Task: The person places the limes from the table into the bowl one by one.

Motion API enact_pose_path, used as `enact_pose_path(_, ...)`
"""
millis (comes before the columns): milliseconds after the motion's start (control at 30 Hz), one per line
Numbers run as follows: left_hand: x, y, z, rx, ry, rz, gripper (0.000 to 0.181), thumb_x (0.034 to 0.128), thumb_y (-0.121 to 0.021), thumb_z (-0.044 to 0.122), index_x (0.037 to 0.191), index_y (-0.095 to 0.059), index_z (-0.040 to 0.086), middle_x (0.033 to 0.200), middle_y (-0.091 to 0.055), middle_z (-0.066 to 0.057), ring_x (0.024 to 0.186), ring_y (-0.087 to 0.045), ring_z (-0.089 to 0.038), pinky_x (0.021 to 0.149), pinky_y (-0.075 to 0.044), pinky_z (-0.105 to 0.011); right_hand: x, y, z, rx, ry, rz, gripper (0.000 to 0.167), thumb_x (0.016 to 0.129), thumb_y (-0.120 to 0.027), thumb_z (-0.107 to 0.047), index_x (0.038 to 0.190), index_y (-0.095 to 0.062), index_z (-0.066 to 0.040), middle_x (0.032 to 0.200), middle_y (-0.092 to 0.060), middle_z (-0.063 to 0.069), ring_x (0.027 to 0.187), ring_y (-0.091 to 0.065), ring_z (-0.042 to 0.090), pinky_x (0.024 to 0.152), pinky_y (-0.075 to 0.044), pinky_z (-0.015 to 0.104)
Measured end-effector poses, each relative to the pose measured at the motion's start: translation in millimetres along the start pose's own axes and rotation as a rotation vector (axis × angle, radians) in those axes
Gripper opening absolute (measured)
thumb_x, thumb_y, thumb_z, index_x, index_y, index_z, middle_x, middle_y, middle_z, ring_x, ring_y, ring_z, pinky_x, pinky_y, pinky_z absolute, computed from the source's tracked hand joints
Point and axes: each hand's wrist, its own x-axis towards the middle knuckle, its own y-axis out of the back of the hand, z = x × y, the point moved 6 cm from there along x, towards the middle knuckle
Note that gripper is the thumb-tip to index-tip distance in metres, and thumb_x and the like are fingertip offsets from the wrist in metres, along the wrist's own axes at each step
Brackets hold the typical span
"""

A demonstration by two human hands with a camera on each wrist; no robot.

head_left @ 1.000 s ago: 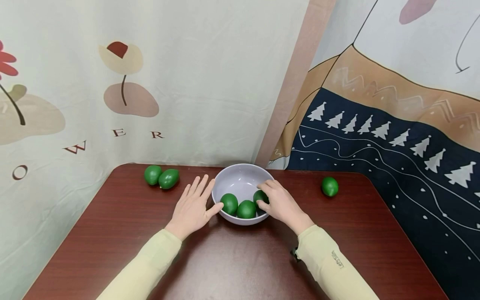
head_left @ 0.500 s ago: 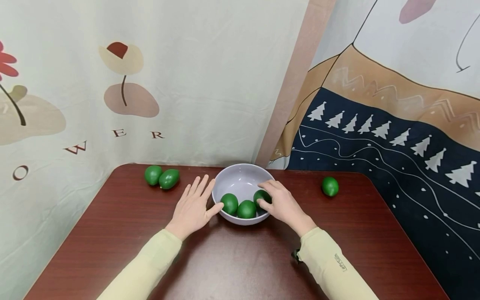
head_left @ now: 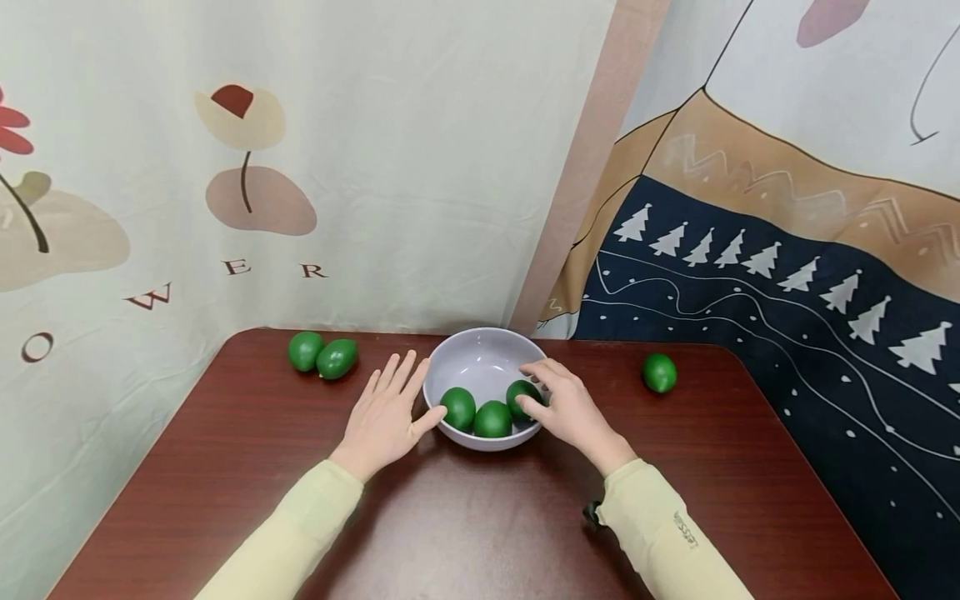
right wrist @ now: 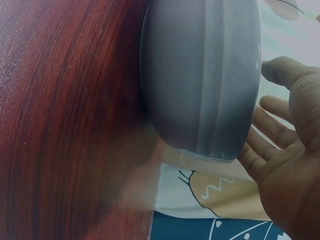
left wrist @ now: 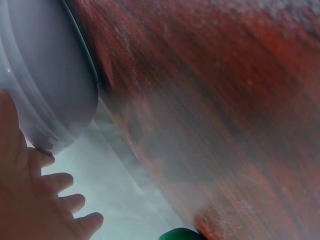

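A pale lavender bowl (head_left: 480, 367) stands upright near the back of the table, with three green limes inside: a left one (head_left: 458, 408), a front one (head_left: 492, 419) and a right one (head_left: 522, 399). My left hand (head_left: 386, 417) lies along the bowl's left side, fingers straight and spread, thumb at the rim. Over the right rim is my right hand (head_left: 573, 410), thumb and fingers apart beside the right lime. In the right wrist view, nothing shows in the right hand's (right wrist: 290, 155) grasp; the bowl wall (right wrist: 200, 80) hides the limes.
Two more limes, one round (head_left: 306, 351) and one longer (head_left: 337, 358), touch at the table's back left. A single lime (head_left: 660, 372) sits at the back right. Printed curtains (head_left: 420, 167) hang behind the brown wooden table (head_left: 480, 525).
The right hand has drawn slightly to the right and its fingers have loosened from the right lime, which now shows more fully. Left hand and bowl stay in place.
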Motion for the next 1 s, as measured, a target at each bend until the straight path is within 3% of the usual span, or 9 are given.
enact_pose_path(200, 0.2, -0.7, -0.3, -0.005, 0.003, -0.008, 0.084, 0.0985, -0.056, 0.062, 0.161, -0.036, 0.010, 0.168, -0.028, -0.017, 0.157, -0.020, -0.039, 0.126, -0.020, -0.057, -1.5, 3, 3, 0.066, -0.018, 0.037, 0.041, 0.088, -0.081, -0.007, 0.126, -0.069, 0.002, 0.116, -0.068, 0.017, 0.098, -0.069, 0.031, 0.083, -0.061, 0.049)
enact_pose_path(500, 0.8, -1.2, -0.8, -0.001, 0.000, 0.001, 0.084, 0.0984, -0.055, 0.062, 0.161, -0.037, 0.009, 0.168, -0.030, -0.017, 0.157, -0.021, -0.039, 0.125, -0.021, -0.058, -2.4, 6, 10, 0.125, -0.052, 0.075, 0.041, 0.087, -0.082, -0.007, 0.125, -0.070, 0.000, 0.117, -0.070, 0.011, 0.101, -0.069, 0.027, 0.084, -0.061, 0.045)
enact_pose_path(1000, 0.2, -1.4, -1.0, -0.011, 0.002, 0.002, 0.084, 0.0984, -0.056, 0.062, 0.161, -0.037, 0.009, 0.168, -0.029, -0.017, 0.156, -0.022, -0.039, 0.125, -0.021, -0.058, -4.9, 19, 16, 0.155, -0.052, 0.158, 0.041, 0.087, -0.081, -0.005, 0.125, -0.070, 0.000, 0.114, -0.072, 0.012, 0.102, -0.071, 0.027, 0.084, -0.060, 0.039)
